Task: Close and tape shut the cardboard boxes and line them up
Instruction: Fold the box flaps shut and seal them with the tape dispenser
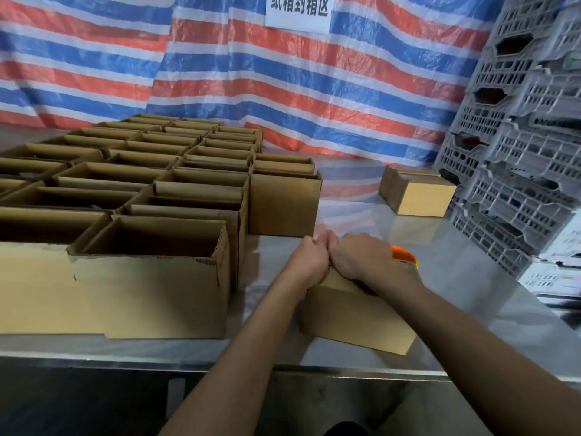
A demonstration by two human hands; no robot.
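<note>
Found the left of the worktop crammed with open cardboard boxes, wall to wall in rows with their tops gaping. Looked like the queue waiting for tape.

Spotted the left hand on the small box near the front edge, grip curled over the far top edge, likely pinning the flaps shut. Saw the right hand knuckle to knuckle with it, curled down the same way. Couldn't tell what that grip closed on, box edge or tool.

Caught an orange tape dispenser peeking out just behind the right hand. Touching or not, impossible to say, but presumably kept close for the seam.

Picked out one closed box well apart at the far right, beside stacked grey crates. Probably the start of the finished line.

Noted a striped tarp behind everything, and a white sign cropped at the top, reading roughly 纸箱封箱区. Made out no print on the cartons.
</note>
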